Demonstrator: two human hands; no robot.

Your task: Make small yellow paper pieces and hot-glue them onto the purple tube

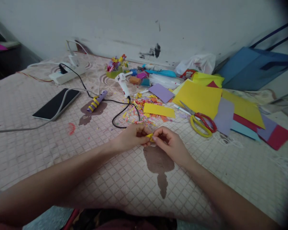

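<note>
Between the fingertips of both hands is a small yellow paper piece (149,136), mostly covered by the fingers. My left hand (132,138) pinches it from the left, and my right hand (169,143) pinches its right end. Just beyond the hands lies a yellow paper strip (159,110) on a heap of colourful paper scraps (136,111). Scissors (201,124) with red and yellow handles rest to the right of the scraps. A purple paper roll (97,101) wound with a yellow strip lies to the left.
A white glue gun (123,84) stands behind the scraps, its black cord looping near my left hand. A phone (56,103) and a power strip (66,75) are on the left. Coloured paper sheets (198,99) spread at right, before a blue bag (256,68). Paper flowers (116,64) sit by the wall.
</note>
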